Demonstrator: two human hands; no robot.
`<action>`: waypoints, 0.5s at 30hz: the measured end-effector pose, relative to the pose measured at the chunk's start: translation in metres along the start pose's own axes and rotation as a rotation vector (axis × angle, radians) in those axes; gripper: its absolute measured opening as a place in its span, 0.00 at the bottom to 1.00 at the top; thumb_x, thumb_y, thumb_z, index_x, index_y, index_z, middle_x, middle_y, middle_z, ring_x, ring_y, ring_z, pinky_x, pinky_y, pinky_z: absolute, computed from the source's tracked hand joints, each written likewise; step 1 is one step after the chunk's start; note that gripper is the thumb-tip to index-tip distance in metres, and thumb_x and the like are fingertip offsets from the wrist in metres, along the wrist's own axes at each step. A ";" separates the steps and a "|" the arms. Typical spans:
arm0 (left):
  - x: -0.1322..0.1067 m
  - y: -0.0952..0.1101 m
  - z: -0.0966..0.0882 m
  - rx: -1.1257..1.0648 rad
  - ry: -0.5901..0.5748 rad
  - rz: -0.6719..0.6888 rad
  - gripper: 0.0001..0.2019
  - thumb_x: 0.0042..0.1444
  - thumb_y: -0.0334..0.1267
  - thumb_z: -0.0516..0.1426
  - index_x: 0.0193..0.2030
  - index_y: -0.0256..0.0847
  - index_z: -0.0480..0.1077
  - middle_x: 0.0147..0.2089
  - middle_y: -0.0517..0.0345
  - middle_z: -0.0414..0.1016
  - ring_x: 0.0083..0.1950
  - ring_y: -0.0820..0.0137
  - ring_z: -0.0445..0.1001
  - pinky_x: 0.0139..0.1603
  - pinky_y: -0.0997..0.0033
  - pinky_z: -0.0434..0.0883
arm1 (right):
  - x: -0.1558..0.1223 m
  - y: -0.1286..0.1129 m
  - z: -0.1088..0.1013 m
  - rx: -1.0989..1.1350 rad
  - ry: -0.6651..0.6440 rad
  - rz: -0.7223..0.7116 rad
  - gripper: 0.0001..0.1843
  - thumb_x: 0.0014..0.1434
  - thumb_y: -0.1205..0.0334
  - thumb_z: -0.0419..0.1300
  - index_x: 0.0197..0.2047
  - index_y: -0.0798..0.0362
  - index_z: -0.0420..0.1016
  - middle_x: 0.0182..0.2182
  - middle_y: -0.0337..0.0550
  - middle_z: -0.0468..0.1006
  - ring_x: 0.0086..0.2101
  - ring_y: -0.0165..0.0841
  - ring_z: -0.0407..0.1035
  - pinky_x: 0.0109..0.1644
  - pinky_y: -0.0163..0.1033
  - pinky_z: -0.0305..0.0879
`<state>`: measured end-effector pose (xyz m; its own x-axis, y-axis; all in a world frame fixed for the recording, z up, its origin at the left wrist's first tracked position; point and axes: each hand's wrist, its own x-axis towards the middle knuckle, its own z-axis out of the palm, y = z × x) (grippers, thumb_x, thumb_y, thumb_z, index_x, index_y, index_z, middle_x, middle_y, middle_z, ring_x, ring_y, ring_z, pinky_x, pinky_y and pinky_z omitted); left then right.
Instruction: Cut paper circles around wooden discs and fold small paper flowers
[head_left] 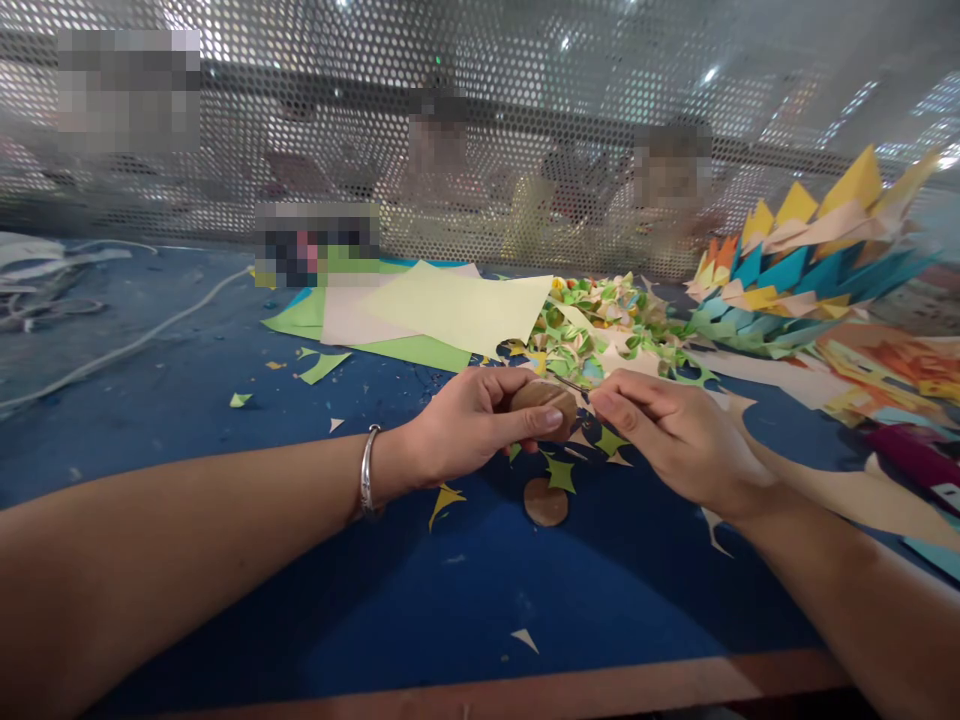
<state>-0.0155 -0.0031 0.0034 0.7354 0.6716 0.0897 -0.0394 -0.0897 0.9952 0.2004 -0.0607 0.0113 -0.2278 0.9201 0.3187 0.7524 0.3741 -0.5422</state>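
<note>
My left hand [469,425] grips a round brown disc [553,398], cardboard by its look, with the thumb pressed on its face. A thin dark tool [573,384] is pinched in my right hand [682,435], its tip at the disc's upper edge. Whether the tip touches the disc I cannot tell, nor what kind of tool it is. Below my hands, a second brown disc [546,505] lies flat on the blue tabletop [420,610]. A green paper scrap [559,474] lies against its upper edge.
Behind my hands lie a pale yellow sheet [465,310] and a heap of small folded paper pieces [592,320]. A layered structure of folded coloured paper [810,260] rises at the right. A white cord [142,335] crosses the left side. A perforated metal screen [510,120] stands behind.
</note>
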 end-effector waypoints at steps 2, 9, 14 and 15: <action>0.000 -0.001 0.000 -0.005 -0.010 0.007 0.07 0.59 0.37 0.61 0.37 0.35 0.74 0.35 0.57 0.78 0.29 0.78 0.71 0.31 0.78 0.67 | 0.000 0.000 0.000 0.002 0.011 0.009 0.21 0.68 0.45 0.51 0.29 0.50 0.66 0.22 0.35 0.63 0.25 0.29 0.58 0.28 0.35 0.57; -0.003 -0.001 0.003 -0.109 -0.043 0.034 0.08 0.58 0.37 0.62 0.39 0.35 0.71 0.33 0.57 0.77 0.32 0.76 0.74 0.32 0.77 0.69 | 0.003 0.000 0.000 -0.002 0.048 0.020 0.23 0.68 0.43 0.50 0.28 0.51 0.65 0.23 0.35 0.63 0.25 0.29 0.58 0.29 0.35 0.56; -0.005 -0.001 0.004 -0.034 0.011 -0.011 0.12 0.59 0.45 0.62 0.35 0.37 0.71 0.28 0.55 0.77 0.29 0.71 0.76 0.32 0.71 0.71 | 0.004 0.000 0.001 0.053 0.051 0.028 0.24 0.68 0.42 0.49 0.29 0.51 0.66 0.20 0.33 0.58 0.22 0.28 0.54 0.26 0.35 0.52; -0.005 -0.001 0.003 0.039 0.053 -0.019 0.13 0.59 0.47 0.61 0.34 0.37 0.71 0.27 0.55 0.77 0.29 0.70 0.76 0.31 0.71 0.71 | 0.004 0.000 0.001 0.071 0.045 0.041 0.24 0.68 0.41 0.49 0.30 0.51 0.66 0.20 0.33 0.57 0.22 0.28 0.53 0.25 0.35 0.51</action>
<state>-0.0169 -0.0090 0.0022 0.6991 0.7111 0.0741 0.0008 -0.1044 0.9945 0.1988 -0.0569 0.0116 -0.1685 0.9292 0.3289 0.7148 0.3449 -0.6084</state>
